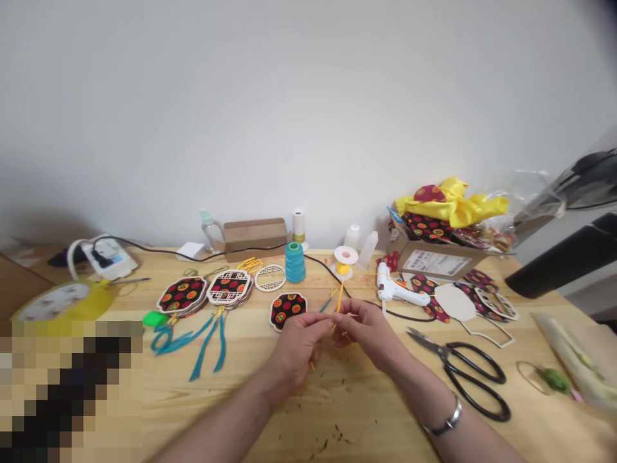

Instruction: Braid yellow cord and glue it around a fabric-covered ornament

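Observation:
My left hand (299, 337) and my right hand (362, 329) meet above the middle of the wooden table. Both pinch a thin yellow cord (340, 297), which rises between them toward a white spool (344, 262) wound with yellow cord. A short yellow end hangs below my left hand. Just behind my left hand lies a dark, floral-patterned piece with a pale edge (287, 311). The fingertips overlap, so the exact shape of the cord between them is hidden.
Black-handled scissors (475, 376) lie right of my right hand, with a white glue gun (401, 288) behind them. A teal thread cone (295, 262) stands behind the hands. Patterned stacks (183, 296) with teal tassels lie left. A cardboard box (434, 254) holds fabric at the back right.

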`<action>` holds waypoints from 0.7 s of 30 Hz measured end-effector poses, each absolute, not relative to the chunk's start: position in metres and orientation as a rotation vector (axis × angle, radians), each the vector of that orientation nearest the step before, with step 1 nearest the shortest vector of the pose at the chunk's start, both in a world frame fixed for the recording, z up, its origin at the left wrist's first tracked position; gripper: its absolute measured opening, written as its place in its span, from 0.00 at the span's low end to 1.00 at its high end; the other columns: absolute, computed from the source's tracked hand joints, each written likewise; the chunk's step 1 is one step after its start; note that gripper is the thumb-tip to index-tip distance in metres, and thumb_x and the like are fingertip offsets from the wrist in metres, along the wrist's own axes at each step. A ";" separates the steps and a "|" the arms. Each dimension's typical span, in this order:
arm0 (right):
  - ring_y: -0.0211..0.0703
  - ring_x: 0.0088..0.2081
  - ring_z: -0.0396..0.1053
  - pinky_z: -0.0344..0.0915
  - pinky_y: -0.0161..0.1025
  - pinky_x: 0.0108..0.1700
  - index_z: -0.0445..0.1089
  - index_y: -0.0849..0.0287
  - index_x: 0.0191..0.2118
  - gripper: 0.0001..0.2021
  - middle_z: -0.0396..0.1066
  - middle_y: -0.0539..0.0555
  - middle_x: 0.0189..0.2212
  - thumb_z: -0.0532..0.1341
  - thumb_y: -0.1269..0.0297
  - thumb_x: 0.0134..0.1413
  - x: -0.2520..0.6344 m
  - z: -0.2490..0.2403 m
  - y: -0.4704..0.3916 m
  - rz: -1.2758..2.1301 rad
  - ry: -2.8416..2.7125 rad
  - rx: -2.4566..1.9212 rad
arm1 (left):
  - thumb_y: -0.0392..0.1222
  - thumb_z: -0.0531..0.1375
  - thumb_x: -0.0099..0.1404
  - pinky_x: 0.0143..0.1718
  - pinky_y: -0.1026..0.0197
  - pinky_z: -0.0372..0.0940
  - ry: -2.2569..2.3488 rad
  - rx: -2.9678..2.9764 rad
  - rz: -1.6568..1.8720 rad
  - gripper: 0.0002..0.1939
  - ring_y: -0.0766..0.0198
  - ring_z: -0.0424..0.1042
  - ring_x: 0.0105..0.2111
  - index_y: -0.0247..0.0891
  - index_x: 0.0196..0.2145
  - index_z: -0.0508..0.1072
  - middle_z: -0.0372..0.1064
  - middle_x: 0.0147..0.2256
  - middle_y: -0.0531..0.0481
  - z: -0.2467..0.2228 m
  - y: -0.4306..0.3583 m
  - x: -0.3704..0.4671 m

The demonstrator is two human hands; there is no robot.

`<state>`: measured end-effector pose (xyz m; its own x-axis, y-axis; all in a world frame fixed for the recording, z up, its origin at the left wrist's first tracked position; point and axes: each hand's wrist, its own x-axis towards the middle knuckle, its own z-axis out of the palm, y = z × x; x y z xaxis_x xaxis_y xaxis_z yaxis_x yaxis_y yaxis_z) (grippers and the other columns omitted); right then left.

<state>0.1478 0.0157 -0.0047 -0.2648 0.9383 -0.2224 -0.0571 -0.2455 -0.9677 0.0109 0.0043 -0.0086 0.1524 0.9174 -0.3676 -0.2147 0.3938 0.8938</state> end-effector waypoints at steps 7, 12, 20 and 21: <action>0.28 0.16 0.47 0.44 0.29 0.17 0.60 0.60 0.21 0.11 0.52 0.42 0.14 0.60 0.60 0.44 0.149 -0.005 0.019 1.413 -1.372 -1.247 | 0.49 0.63 0.50 0.13 0.68 0.37 1.095 0.867 0.907 0.14 0.77 0.43 0.12 0.34 0.28 0.75 0.49 0.12 0.61 -0.015 0.004 0.006; 0.29 0.17 0.48 0.44 0.30 0.18 0.60 0.60 0.20 0.11 0.53 0.43 0.14 0.59 0.61 0.45 0.150 -0.005 0.020 1.349 -1.416 -1.296 | 0.51 0.62 0.51 0.13 0.68 0.38 1.082 0.918 0.881 0.15 0.77 0.45 0.12 0.34 0.29 0.75 0.53 0.14 0.60 -0.013 0.002 0.005; 0.30 0.18 0.47 0.44 0.31 0.19 0.62 0.61 0.21 0.13 0.53 0.44 0.15 0.59 0.57 0.46 0.151 -0.002 0.019 1.442 -1.384 -1.244 | 0.49 0.62 0.51 0.13 0.68 0.39 1.119 0.935 0.901 0.14 0.76 0.46 0.12 0.34 0.27 0.75 0.54 0.13 0.60 -0.015 0.001 0.006; 0.30 0.18 0.47 0.44 0.31 0.19 0.63 0.61 0.22 0.13 0.53 0.44 0.15 0.58 0.56 0.47 0.152 -0.001 0.019 1.483 -1.384 -1.227 | 0.49 0.62 0.51 0.13 0.69 0.40 1.113 0.930 0.907 0.13 0.76 0.46 0.12 0.34 0.27 0.75 0.53 0.12 0.60 -0.015 0.001 0.006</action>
